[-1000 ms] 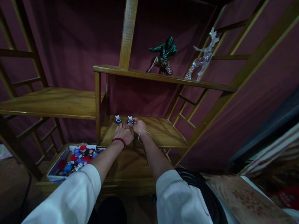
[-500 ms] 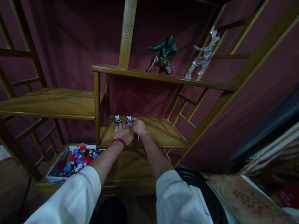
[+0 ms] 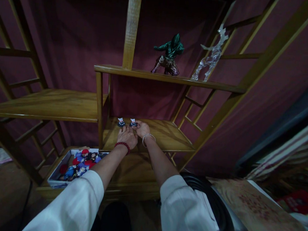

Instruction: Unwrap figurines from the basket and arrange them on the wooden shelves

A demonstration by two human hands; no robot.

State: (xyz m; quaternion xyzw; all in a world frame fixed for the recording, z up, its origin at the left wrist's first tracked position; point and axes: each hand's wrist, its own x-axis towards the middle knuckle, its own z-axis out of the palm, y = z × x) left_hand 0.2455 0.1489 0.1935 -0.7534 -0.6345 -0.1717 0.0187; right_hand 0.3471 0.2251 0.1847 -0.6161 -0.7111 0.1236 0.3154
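Note:
Two small figurines with white heads and dark bodies stand side by side on the lower wooden shelf [image 3: 168, 135]. My right hand [image 3: 143, 129] has its thumb and fingers closed at the side of the right figurine [image 3: 133, 122]. Just in front of the left figurine [image 3: 120, 122], my left hand [image 3: 127, 136] rests with its fingers stretched forward near the shelf. Its fingertips lie close to both figurines; I cannot tell whether they touch either one. A red bead bracelet circles my left wrist, a pale bangle my right.
Below left sits a white box [image 3: 55, 183] of colourful small figures. On the upper shelf [image 3: 143, 74] stand a green crouching figure [image 3: 171, 54] and a clear deer statuette [image 3: 210, 59]. A wooden upright [image 3: 100, 107] borders the compartment. Black coiled hose [image 3: 211, 202] lies at lower right.
The view has shifted very slightly. Both hands and the two figurines keep nearly the same places.

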